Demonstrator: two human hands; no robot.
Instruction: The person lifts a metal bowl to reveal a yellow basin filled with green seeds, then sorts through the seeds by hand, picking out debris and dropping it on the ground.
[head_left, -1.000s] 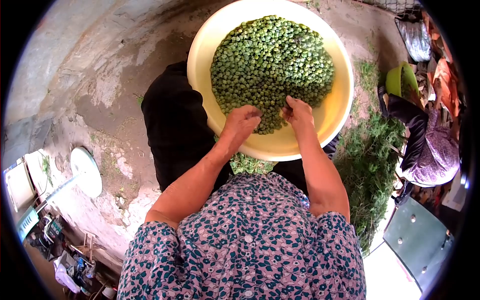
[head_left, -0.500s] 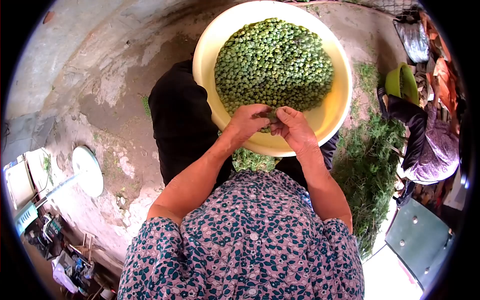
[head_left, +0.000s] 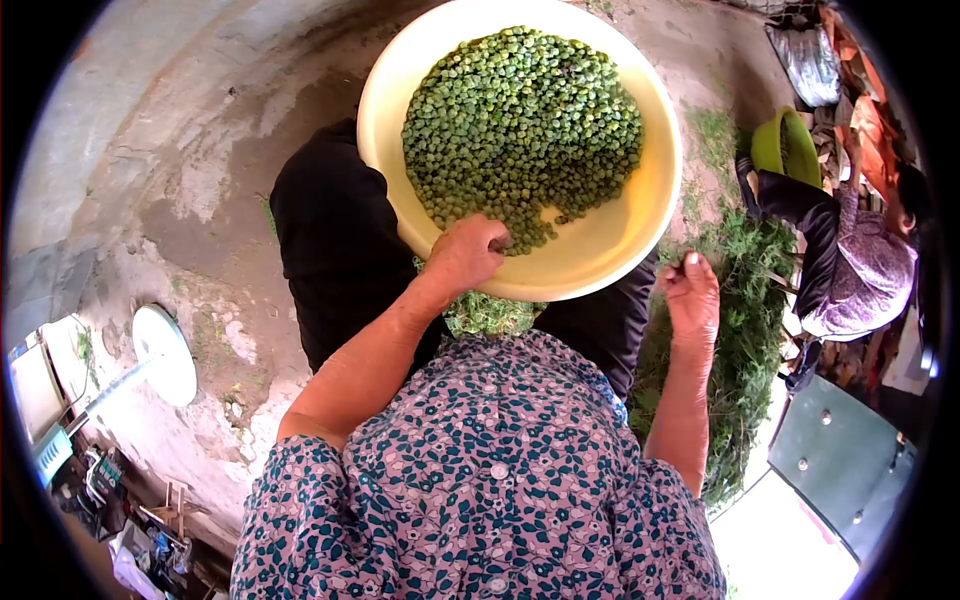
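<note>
A wide pale-yellow basin (head_left: 600, 260) rests across my lap, with a heap of small round green pods (head_left: 520, 120) in it. My left hand (head_left: 466, 256) is at the basin's near edge, next to the pods, its fingers curled in; what they hold, if anything, is hidden. Off to the right of the basin, my right hand (head_left: 692, 295) is raised above the pile of cut green plants (head_left: 740, 340). Its fingertips are bent together, and anything between them is too small to name.
At the right, another person in a purple patterned top (head_left: 865, 275) sits by a green basin (head_left: 785, 150). A dark green panel (head_left: 845, 465) stands at the lower right. On the left are a round white disc on a pole (head_left: 165, 355) and household clutter (head_left: 130, 540).
My hands, together over the basin's near edge before, are now apart. The right hand has moved right, out over the plants; the left stays by the pods. The view has shifted slightly.
</note>
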